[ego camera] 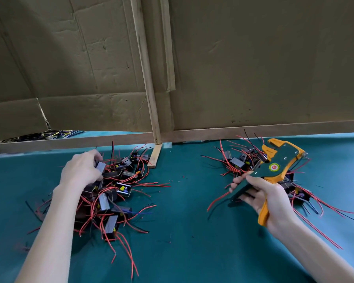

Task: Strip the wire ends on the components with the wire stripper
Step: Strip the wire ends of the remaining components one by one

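Note:
A heap of small black components with red and black wires lies at the left on the green table cover. My left hand reaches into the top of this heap, its fingers curled round a grey-faced component. My right hand grips the handles of an orange and dark green wire stripper, jaws pointing up and away. No wire is visibly in the jaws. Behind the stripper lies a second heap of components with red wires spreading out.
A cardboard wall with wooden strips closes off the back of the table. A short wooden piece lies between the two heaps. Tiny bits of red insulation dot the green cover in the middle.

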A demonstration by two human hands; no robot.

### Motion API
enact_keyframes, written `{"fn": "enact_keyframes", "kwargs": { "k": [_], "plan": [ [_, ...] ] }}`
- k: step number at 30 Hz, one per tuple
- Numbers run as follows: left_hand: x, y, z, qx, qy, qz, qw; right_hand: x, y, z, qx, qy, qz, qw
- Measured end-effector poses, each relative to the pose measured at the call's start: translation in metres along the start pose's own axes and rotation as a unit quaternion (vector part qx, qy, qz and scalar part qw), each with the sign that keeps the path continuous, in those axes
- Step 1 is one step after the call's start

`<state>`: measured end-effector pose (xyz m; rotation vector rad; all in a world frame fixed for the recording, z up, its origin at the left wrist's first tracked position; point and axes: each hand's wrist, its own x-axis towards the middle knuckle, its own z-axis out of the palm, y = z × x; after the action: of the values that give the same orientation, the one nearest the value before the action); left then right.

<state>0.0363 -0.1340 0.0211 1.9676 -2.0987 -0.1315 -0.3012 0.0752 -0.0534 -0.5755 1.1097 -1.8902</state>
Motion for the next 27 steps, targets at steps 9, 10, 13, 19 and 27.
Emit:
{"fn": "enact_keyframes", "kwargs": {
  "k": [9,10,13,19,27],
  "plan": [
    [-0.009,0.026,-0.022,-0.224,0.081,0.087,0.967,0.002,0.003,-0.002,-0.003,0.007,0.003,1.000],
    [-0.014,0.035,-0.026,-0.261,0.086,0.107,0.955,0.002,0.003,-0.002,-0.005,0.005,0.001,1.000],
    [-0.033,0.063,-0.036,-0.337,0.092,0.176,0.920,0.001,0.004,-0.001,-0.008,0.001,0.000,1.000],
    [-0.072,0.123,0.003,-0.264,-0.034,0.332,0.905,-0.001,0.004,0.000,-0.007,0.004,0.006,1.000],
    [-0.075,0.132,0.072,-0.020,-0.101,0.371,0.923,0.000,0.003,-0.001,0.000,0.002,0.010,1.000]
  ]
}}
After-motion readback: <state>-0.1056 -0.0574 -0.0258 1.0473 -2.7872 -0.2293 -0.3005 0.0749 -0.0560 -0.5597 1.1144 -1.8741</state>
